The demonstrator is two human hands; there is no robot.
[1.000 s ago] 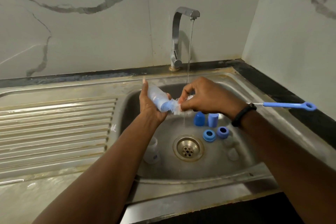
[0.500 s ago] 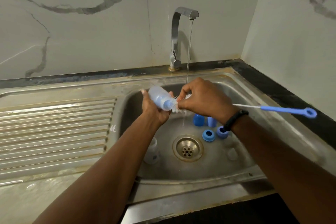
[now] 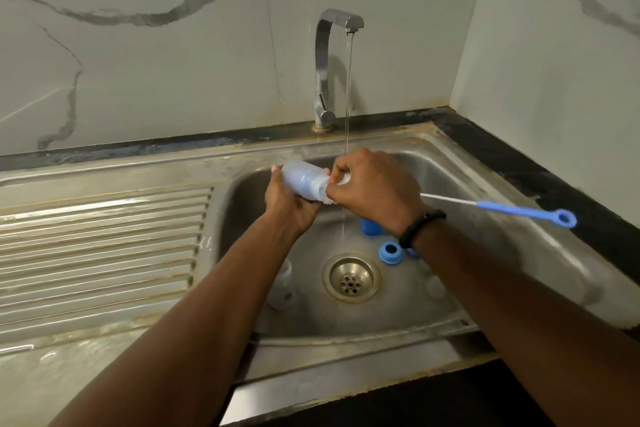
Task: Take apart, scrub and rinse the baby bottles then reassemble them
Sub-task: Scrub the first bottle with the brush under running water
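I have the bottle [image 3: 303, 182] lying on its side above the sink [image 3: 485, 177] basin, mouth toward my right, cradled from beneath by my left hand [image 3: 289, 206] with fingers curled round its body. My right hand [image 3: 372, 189] is closed around the bottle brush [image 3: 519, 210] close to the bristles, which sit at the bottle's mouth; the wire stem and blue handle trail off to the right over the sink rim. I judge this as the scrubbing step on the first bottle body. Next I would work the bristles deeper and twist, keeping the left grip firm since the wet plastic will likely be slippery, then rinse under the thin stream falling from the tap [image 3: 337, 19] just behind my right hand. Below, a blue ring [image 3: 390, 251] and a blue cap [image 3: 370, 227] lie near the drain [image 3: 351, 277], and a second clear bottle [image 3: 282, 291] stands at the basin's left. Compared with a second ago, the bristles have gone further into the mouth, less white showing, and both hands have risen slightly.
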